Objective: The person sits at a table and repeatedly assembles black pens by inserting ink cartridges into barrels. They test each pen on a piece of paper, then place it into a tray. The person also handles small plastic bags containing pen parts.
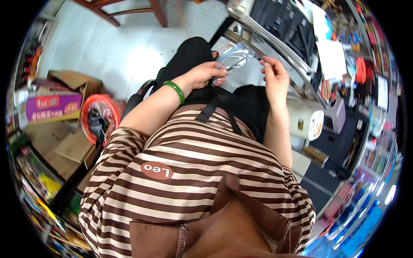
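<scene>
My left hand (pixel 207 74), with a green bangle (pixel 174 92) on its wrist, is closed round the lower end of a clear plastic bag (pixel 236 56) above my lap. Something thin and dark shows through the plastic, too blurred to name. To the right, my right hand (pixel 276 78) is raised beside the bag's far end. Its thumb and fingertips are pinched together near a small dark tip; whether that belongs to the bag or is a separate piece, I cannot tell.
A desk with black flat cases (pixel 286 28) stands at the far right. A white cylinder (pixel 303 120) is right of my forearm. On the left are a red lined bin (pixel 116 107) and a purple carton (pixel 51 106). Wooden chair legs (pixel 158 13) stand at the far side.
</scene>
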{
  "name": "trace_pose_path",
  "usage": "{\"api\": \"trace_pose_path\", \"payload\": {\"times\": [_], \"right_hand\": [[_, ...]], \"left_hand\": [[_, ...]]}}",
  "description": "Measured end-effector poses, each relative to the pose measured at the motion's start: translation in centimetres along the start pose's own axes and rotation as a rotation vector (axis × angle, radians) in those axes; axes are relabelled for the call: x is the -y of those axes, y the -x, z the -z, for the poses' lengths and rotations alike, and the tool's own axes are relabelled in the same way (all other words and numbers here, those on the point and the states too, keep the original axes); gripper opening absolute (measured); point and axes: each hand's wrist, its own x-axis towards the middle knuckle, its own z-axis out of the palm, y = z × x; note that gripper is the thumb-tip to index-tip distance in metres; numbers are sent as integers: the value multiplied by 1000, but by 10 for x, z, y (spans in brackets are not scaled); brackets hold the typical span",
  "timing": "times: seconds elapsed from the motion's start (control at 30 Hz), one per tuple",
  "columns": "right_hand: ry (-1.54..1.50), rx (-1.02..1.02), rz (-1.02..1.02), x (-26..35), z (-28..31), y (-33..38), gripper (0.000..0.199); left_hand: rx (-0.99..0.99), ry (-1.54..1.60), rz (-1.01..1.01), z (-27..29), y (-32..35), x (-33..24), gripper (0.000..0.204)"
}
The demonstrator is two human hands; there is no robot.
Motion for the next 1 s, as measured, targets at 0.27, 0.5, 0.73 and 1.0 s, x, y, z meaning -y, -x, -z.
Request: {"api": "trace_pose_path", "payload": {"times": [0.27,0.5,0.73,1.0], "right_hand": [[162,-46,39,-34,15,27,13],[39,-125,387,-43,25,26,17],[255,-92,235,-56,10,21,15],[-223,66,-217,-64,11,17,14]], "left_hand": [[7,-244,81,-4,0,3,11],[8,-274,43,-4,-1,3,9],[27,-296,48,-2,-1,3,10],[11,-319,54,-5,-1,1,11]]}}
